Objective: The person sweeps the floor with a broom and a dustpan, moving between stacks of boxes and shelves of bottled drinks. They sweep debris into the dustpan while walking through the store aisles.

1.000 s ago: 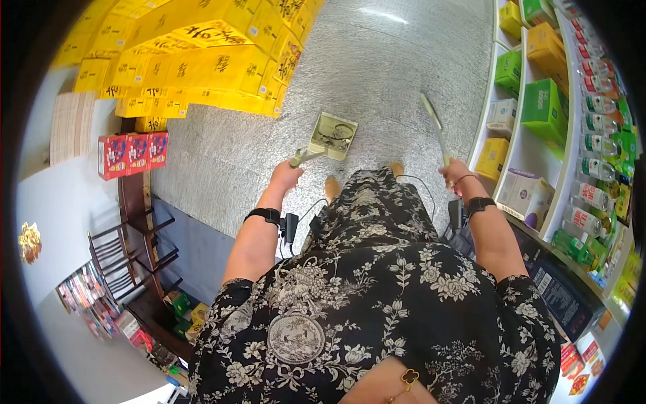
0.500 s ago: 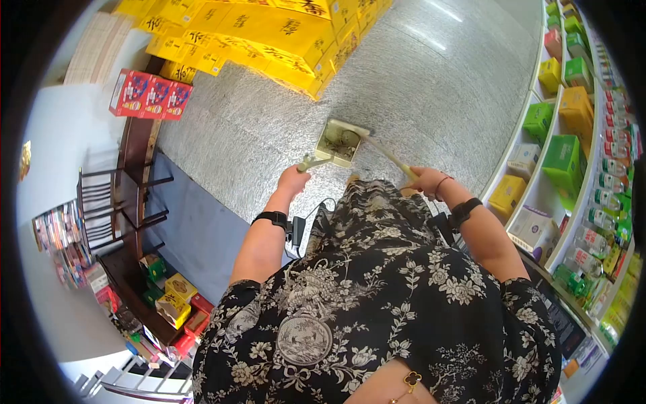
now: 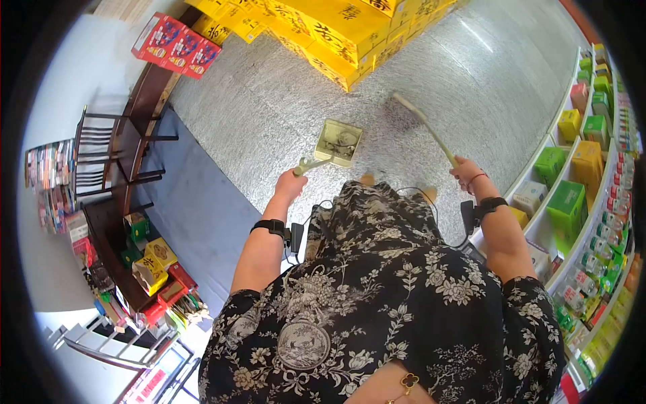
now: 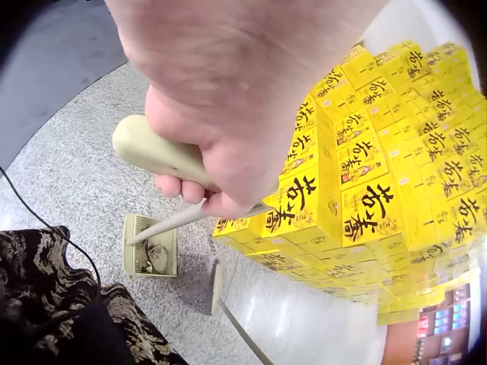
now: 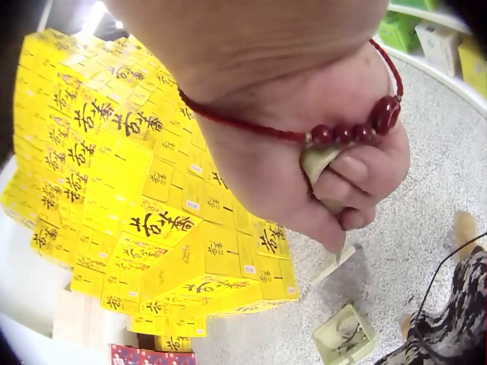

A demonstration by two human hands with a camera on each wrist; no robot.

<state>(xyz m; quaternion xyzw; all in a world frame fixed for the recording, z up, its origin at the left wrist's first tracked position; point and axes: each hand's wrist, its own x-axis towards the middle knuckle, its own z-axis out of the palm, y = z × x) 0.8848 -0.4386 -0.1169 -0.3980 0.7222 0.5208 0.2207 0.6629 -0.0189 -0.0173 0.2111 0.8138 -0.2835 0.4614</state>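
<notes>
the grey floor runs beside stacked yellow boxes, and on it sits the dustpan, dark litter inside. the left hand grasps its grip, probably to steady it; the right hand clasps the broom by its handle end, bristles near but apart from the pan, presumably for reach.

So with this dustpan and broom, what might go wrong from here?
Debris lies in the open dustpan; if the left hand tips it, some may spill back onto the floor. Also, the right hand grips the broom with yellow boxes stacked ahead, so a wide swing might bump them.
</notes>
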